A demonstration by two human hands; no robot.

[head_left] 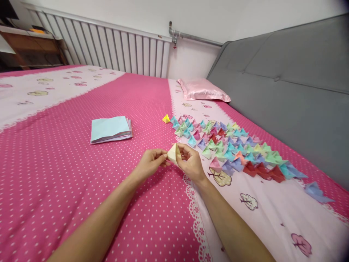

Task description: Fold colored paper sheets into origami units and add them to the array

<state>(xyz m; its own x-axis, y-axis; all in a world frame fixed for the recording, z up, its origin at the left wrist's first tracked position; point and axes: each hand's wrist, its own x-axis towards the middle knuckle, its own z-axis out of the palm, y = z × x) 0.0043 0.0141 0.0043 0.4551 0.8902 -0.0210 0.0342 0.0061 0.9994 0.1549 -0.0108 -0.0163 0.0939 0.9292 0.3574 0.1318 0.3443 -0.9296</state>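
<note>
Between my two hands, above the bed, is a pale yellow folded paper (pixel 172 153) with a pointed top. My left hand (pixel 152 161) pinches its left corner between thumb and fingertips. My right hand (pixel 191 162) grips its right side, the thumb in front and the fingers partly hidden behind. Just beyond and to the right, many small folded paper boats (pixel 240 149) in blue, green, pink, red and purple stand in rows. One bright yellow paper boat (pixel 166 119) sits at their far left end. A stack of coloured paper sheets (pixel 110 129), light blue on top, lies left of my hands.
A pink dotted bedspread (pixel 81 174) with a pale printed band covers the bed. At the back lies a pink pillow (pixel 203 90). A grey padded headboard (pixel 294 69) rises on the right. A white radiator (pixel 109 43) and a wooden desk (pixel 29 47) stand behind.
</note>
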